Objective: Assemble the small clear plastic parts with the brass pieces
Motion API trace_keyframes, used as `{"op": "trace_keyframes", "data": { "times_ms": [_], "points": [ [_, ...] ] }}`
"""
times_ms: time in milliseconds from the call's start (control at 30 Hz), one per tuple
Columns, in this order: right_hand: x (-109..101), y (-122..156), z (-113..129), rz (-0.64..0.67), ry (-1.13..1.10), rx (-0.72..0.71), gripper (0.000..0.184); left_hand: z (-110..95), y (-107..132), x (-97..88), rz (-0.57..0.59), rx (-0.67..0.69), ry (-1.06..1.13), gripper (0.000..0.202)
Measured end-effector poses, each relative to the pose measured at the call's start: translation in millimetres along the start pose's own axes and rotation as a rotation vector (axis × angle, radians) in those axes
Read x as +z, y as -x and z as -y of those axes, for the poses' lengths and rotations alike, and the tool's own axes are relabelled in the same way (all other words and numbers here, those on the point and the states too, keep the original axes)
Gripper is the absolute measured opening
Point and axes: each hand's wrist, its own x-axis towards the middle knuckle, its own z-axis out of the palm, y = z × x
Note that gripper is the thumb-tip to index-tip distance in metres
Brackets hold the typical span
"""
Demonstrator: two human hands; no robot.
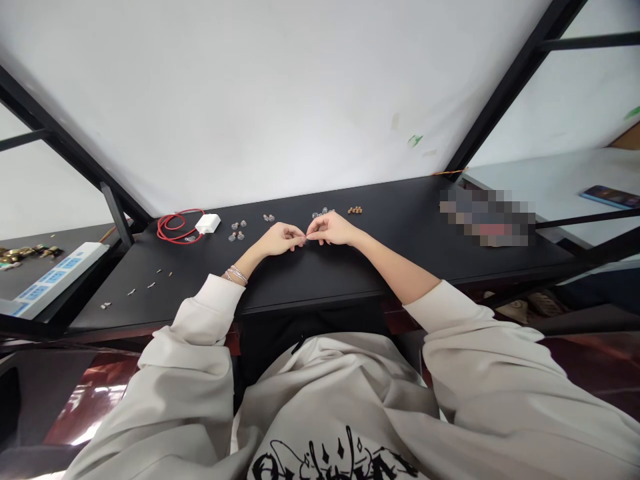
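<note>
Pinching a tiny piece — fingers close together

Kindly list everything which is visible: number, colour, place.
tabletop: one, black, centre
second table: one, grey, right
wall: one, white, behind
frame bars: several, black, both sides
cable: one, red, left
adapter: one, white, beside cable
clear pieces: several, colourless, tabletop's back
small pieces: several, brown, back, centre-right
pale bits: about six, pale, front left
power strip: one, white, far left
trinkets: several, mostly gold, far left
phone: one, dark, second table
pixelated area: one, mixed, right
shoes: count unclear, pale, low right
glossy panels: several, maroon, low sides
bracelet strands: several, pinkish, above left grip
top: one, beige, bottom
left grip: one, bare, pinching tiny piece
right grip: one, bare, likewise
</note>
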Motion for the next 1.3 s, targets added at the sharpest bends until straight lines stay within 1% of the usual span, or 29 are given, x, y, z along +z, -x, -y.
{"op": "trace_keyframes", "data": {
  "times_ms": [133, 233, 433, 567, 767, 833, 967, 1033, 1167, 1300],
  "points": [
    [2, 0, -1, -0.009, 0.088, -0.051, 0.032, 0, 1, -0.9, 0.012, 0.012, 0.005, 0.012],
    [3, 0, 0, -0.012, 0.113, -0.067, 0.032, 0, 1, -1.3, 0.011, 0.007, 0.015, 0.012],
    [3, 1, 3, -0.019, 0.11, -0.054, 0.03, 5, -1, -1.8, 0.011, 0.021, 0.025, 0.014],
    [3, -2, 1, -0.015, 0.073, -0.042, 0.031, 8, -3, -2.0, 0.008, 0.023, 0.033, 0.015],
    [-1, -4, -4, -0.005, 0.053, -0.01, 0.032, 6, -3, -1.5, 0.005, 0.004, 0.04, 0.013],
    [-6, -2, -5, -0.036, 0.076, 0.016, 0.032, 4, -2, -1.2, 0.01, -0.006, 0.052, 0.012],
    [-17, 1, -4, -0.179, 0.076, 0.051, 0.032, 2, -1, -0.7, 0.005, -0.026, 0.074, 0.011],
    [-19, 2, -3, -0.22, 0.05, 0.049, 0.031, 2, -1, -0.7, 0.003, -0.025, 0.086, 0.011],
    [-15, 1, -1, -0.185, 0.002, 0.04, 0.028, 2, -1, -1.0, 0.011, -0.001, 0.093, 0.012],
    [-14, 1, -1, -0.165, -0.007, 0.039, 0.026, 4, -1, -1.8, 0.028, 0.051, 0.093, 0.018]
  ]
}}
